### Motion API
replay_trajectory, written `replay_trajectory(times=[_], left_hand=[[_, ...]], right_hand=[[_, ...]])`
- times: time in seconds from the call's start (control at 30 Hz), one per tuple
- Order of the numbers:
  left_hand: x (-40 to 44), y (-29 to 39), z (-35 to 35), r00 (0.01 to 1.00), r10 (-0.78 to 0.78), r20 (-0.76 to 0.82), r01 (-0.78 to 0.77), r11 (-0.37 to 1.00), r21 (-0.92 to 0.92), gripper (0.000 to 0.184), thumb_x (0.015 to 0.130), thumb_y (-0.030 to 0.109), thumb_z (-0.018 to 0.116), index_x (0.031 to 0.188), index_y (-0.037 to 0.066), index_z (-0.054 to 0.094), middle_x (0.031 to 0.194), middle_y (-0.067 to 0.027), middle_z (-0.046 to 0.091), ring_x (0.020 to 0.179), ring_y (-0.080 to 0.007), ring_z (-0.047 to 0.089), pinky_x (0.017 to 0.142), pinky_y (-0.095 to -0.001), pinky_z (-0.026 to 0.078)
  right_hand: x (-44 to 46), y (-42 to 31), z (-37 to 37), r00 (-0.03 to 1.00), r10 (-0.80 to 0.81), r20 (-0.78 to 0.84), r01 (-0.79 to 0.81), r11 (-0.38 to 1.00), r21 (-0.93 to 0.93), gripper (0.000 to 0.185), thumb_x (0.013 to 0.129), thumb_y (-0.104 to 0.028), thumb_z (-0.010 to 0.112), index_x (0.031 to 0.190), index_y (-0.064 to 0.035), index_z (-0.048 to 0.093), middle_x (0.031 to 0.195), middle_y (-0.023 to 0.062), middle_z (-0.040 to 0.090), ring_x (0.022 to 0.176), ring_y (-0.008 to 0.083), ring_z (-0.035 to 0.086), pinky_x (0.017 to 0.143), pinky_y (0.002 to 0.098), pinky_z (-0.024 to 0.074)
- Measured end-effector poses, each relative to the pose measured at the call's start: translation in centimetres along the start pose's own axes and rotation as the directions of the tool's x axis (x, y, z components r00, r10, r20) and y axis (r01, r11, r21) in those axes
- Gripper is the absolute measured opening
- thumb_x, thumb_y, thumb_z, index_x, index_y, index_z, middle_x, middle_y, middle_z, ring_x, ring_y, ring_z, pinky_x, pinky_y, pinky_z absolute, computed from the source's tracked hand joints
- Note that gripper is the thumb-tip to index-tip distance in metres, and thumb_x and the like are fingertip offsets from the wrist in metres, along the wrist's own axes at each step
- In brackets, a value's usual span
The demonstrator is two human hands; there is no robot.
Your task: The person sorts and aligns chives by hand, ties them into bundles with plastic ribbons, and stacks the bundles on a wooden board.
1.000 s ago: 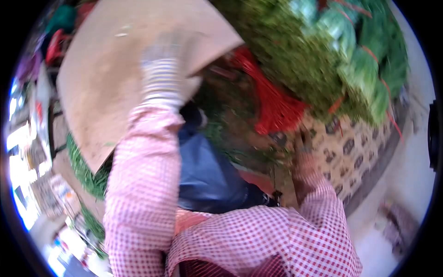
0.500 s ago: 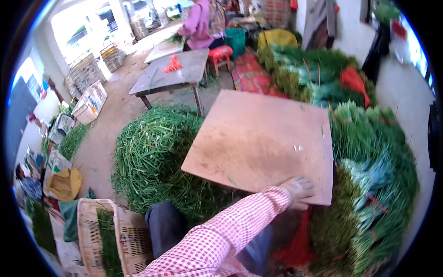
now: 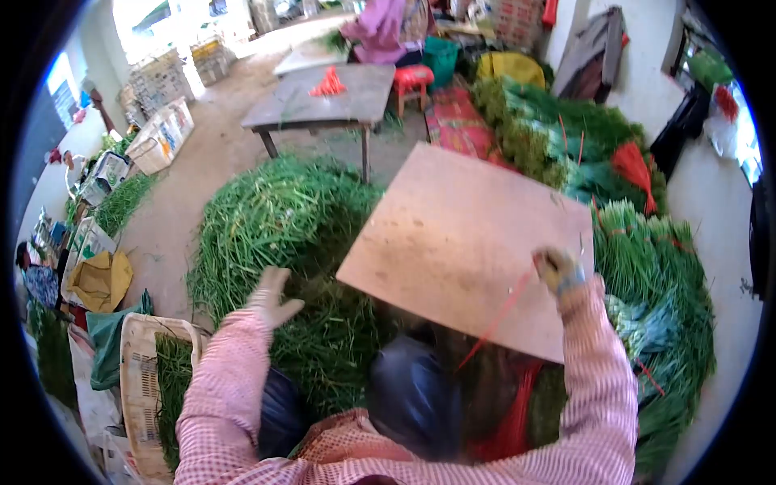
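Note:
My left hand [image 3: 275,299], in a pale glove, is held out with its fingers apart over the edge of a large heap of green stalks [image 3: 250,218]. It holds nothing. Gloved too, my right hand [image 3: 558,271] is closed on a thin red strip [image 3: 497,317] that hangs down to the left across the board. Under that hand lies a square tan board [image 3: 461,234] with brown dirt on its middle. A bunch of red strips [image 3: 517,412] hangs below the board's near edge, partly hidden.
Bundled green stalks [image 3: 647,259] line the right side. A low table [image 3: 323,109] bearing red strips stands ahead, near a red stool [image 3: 413,79] and a person in purple [image 3: 378,32]. At the lower left is a crate [image 3: 141,396] with greens.
My right hand has come into view with a red strip. My left hand has left the board's near edge and moved left over the green heap.

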State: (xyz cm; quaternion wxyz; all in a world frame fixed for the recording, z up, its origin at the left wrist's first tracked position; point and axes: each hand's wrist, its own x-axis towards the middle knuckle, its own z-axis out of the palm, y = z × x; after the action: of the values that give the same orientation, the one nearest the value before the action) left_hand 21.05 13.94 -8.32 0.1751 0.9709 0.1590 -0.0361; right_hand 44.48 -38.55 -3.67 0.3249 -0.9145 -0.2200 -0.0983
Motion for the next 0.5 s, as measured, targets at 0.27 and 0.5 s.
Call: replay_trajectory(times=[0.27,0.5], left_hand=[[-15.7,-15.6,-7.5,0.947,-0.298,-0.123,0.301,0.953,0.008,0.057,0.073,0.017,0.071,0.124,-0.001,0.052,0.135,-0.024,0.046,0.129,-0.0372,0.042,0.104,-0.0391,0.036],[-33.5,-23.0,1.8,0.639,-0.721,-0.267,0.629,0.69,-0.358,0.035,0.078,0.0,0.064,0.112,0.003,0.055,0.103,-0.0065,0.059,0.088,-0.0182,0.056,0.08,-0.0307,0.047]], right_hand=[[10.0,4.6,7.0,0.933,0.359,0.006,-0.359,0.933,0.032,0.031,0.088,-0.022,0.058,0.118,-0.0125,0.06,0.101,0.0185,0.067,0.083,0.0329,0.066,0.077,0.0401,0.0537],[-0.1,-8.0,8.6,0.868,0.185,0.46,0.042,0.896,-0.441,0.082,0.088,-0.046,0.056,0.147,0.0001,0.023,0.152,0.0235,0.022,0.141,0.0373,0.023,0.117,0.041,0.0204]])
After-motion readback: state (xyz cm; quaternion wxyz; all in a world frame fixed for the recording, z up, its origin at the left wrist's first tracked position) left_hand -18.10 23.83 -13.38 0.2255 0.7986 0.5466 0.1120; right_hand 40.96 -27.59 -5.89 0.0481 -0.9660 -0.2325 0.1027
